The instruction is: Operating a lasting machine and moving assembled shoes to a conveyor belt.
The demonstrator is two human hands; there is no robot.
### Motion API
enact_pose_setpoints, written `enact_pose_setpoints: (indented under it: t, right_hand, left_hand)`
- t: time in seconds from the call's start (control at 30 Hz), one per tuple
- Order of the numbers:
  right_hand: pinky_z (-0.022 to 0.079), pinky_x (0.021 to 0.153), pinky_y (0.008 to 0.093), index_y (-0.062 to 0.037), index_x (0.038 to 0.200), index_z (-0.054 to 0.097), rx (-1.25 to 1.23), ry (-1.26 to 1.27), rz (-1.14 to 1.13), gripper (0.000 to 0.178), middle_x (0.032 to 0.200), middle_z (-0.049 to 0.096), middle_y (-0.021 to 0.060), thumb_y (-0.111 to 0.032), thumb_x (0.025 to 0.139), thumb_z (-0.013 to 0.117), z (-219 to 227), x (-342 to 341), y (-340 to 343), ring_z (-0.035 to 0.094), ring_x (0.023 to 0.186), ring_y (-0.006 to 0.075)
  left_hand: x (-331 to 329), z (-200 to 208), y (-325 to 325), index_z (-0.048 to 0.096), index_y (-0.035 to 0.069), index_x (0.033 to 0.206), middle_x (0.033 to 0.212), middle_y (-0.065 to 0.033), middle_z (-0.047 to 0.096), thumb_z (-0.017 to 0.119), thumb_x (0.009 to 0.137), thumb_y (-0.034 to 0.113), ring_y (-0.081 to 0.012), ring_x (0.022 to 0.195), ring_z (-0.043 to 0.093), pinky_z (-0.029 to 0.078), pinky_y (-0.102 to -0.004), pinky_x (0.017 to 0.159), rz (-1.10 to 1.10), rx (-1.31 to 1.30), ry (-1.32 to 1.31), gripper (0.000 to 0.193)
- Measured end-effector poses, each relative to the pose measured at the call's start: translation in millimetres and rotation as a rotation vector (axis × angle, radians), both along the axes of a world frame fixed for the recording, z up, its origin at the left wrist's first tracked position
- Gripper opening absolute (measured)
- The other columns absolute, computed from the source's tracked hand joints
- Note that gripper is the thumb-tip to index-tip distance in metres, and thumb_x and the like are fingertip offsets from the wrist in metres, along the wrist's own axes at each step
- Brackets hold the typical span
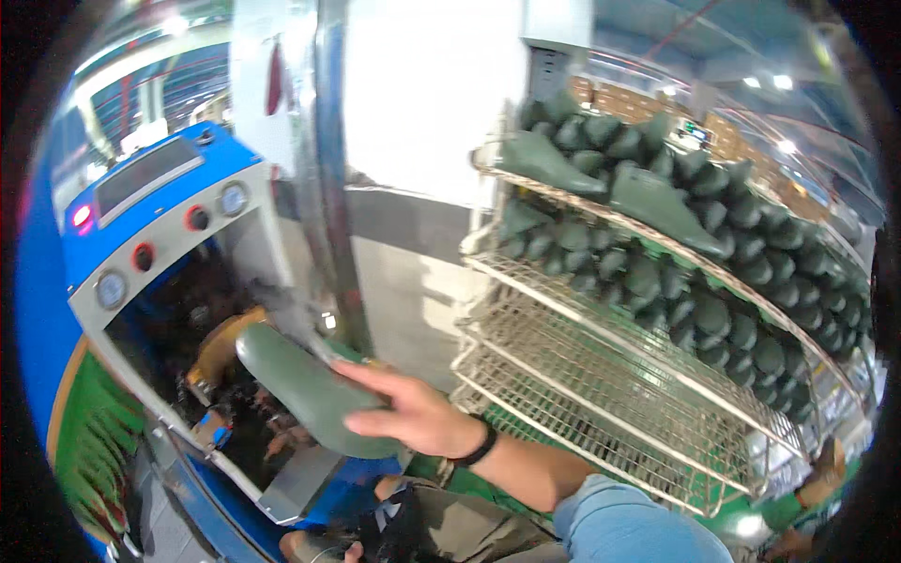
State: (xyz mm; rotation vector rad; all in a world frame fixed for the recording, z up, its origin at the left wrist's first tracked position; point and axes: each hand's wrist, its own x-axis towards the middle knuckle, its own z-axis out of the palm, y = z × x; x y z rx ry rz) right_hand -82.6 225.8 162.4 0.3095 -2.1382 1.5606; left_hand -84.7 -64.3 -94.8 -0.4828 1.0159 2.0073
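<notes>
My right hand [413,408] grips a dark green shoe last [314,389], thumb on its near face and fingers along its other side. The last is held tilted in front of the opening of a blue and grey machine [178,249]. Behind the last, inside the machine, a tan curved part [225,342] and dark metal fittings show. At the lower edge, part of what looks like my left hand [314,546] appears beside something black; its fingers are too blurred and cut off to read.
A wire rack [601,394] stands on the right, its upper shelves packed with many green shoe lasts [666,206]. The machine's front carries gauges, red knobs [143,256] and a lit pink button [82,216]. A green brush-like panel [94,441] hangs at the left.
</notes>
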Motion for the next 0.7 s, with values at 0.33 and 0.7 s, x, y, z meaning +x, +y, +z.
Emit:
enact_pose_setpoints:
  t: [0.33,0.7]
  right_hand:
    - [0.042,0.103,0.0296,0.0025,0.139,0.053,-0.074,-0.203,-1.194,0.069,0.133,0.060,0.0116,0.000,0.075,0.078,69,432,45,0.056,0.118,0.0154]
    - [0.052,0.081,0.0410,0.0040,0.119,0.064,0.388,-0.429,-2.315,0.051,0.100,0.069,0.0263,-0.016,0.073,0.073,77,634,79,0.069,0.092,0.0369]
  left_hand:
    - [-34,-47,-33,0.058,0.001,0.131,0.126,-0.0147,0.064,0.061,0.091,0.048,-0.0308,0.113,0.060,0.048,-0.0441,0.100,-0.342,0.012,0.035,0.061]
    - [-48,-16,6,0.057,0.002,0.132,0.126,-0.0139,0.063,0.063,0.091,0.046,-0.0311,0.112,0.059,0.047,-0.0455,0.100,-0.467,-0.157,0.113,0.061]
